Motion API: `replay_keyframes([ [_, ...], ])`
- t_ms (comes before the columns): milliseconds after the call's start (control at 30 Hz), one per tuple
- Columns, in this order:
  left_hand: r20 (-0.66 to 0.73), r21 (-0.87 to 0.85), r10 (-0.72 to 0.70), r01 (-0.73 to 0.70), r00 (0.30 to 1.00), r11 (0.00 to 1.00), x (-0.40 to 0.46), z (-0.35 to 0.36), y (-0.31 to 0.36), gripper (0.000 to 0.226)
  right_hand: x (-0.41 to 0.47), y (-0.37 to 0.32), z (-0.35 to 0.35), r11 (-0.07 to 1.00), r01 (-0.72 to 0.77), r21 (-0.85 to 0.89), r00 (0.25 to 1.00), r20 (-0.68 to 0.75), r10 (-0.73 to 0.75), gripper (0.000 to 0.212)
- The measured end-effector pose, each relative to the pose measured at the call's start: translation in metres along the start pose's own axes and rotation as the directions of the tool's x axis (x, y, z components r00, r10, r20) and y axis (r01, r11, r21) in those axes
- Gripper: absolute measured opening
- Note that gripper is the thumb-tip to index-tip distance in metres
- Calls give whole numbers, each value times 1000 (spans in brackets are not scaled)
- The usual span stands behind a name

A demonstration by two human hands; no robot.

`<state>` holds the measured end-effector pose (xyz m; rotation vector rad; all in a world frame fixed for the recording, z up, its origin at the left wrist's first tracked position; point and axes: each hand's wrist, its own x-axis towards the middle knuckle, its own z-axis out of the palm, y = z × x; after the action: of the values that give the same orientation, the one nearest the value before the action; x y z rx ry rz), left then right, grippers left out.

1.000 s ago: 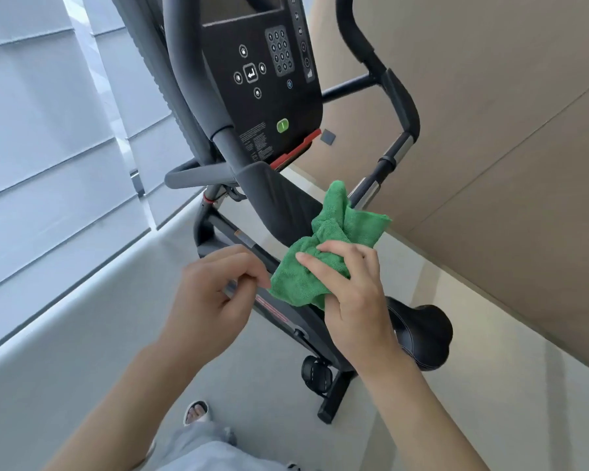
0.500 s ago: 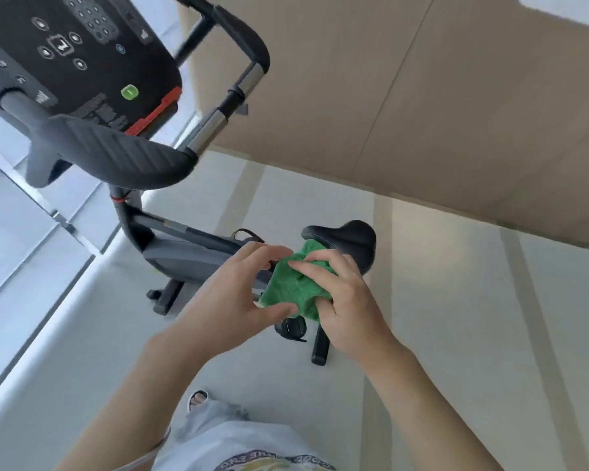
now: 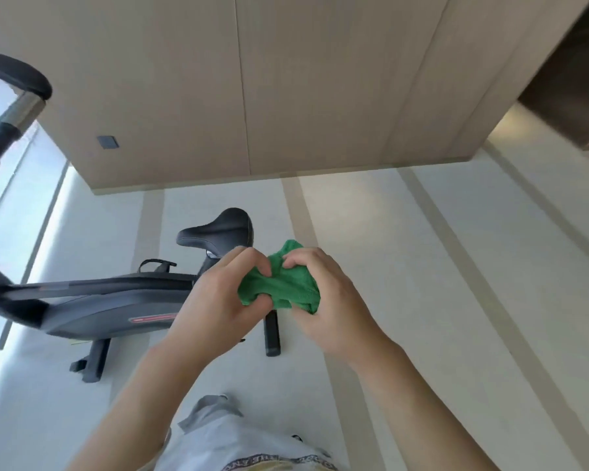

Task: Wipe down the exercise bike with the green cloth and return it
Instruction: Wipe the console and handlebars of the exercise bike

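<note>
Both hands together, left hand (image 3: 218, 300) and right hand (image 3: 330, 300) gripping bunched green cloth (image 3: 283, 287).

This looked like a bright room in a home or a small private gym. A black upright exercise bike (image 3: 92, 307) with a padded black saddle (image 3: 218, 231) stood on a pale, glossy floor with beige stripes (image 3: 422, 266). Behind it ran smooth beige wood-panelled walls (image 3: 184, 79), and tall daylight-filled windows (image 3: 11, 185) lined the left side.
</note>
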<state>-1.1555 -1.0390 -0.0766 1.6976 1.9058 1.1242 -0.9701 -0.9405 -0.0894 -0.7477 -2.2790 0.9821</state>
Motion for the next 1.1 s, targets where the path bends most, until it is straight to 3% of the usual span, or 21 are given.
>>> replay_keyframes([
  [267, 87, -73, 119, -113, 989, 991, 54, 35, 28, 34, -16, 34, -43, 993, -77, 90, 986, -139, 89, 57],
  [500, 151, -185, 194, -165, 969, 969, 127, 69, 23, 33, 9, 73, -76, 946, -281, 164, 946, -115, 302, 81],
  [633, 176, -308, 253, -191, 951, 932, 181, 72, 5, 33, 61, 98, -91, 952, -288, 100, 953, -70, 295, 88],
  [767, 194, -389, 243, -153, 951, 909, 244, 62, -20, 39, 131, 118, -98, 966, -254, 52, 965, -48, 257, 63],
  [900, 142, -393, 246, -174, 959, 903, 300, 49, -51, 37, 196, 137, -104, 933, -354, -62, 935, -5, 354, 38],
  [1100, 73, -293, 201, -171, 977, 941, 361, 37, -92, 34, 270, 155, -108, 933, -338, -122, 937, 45, 346, 45],
])
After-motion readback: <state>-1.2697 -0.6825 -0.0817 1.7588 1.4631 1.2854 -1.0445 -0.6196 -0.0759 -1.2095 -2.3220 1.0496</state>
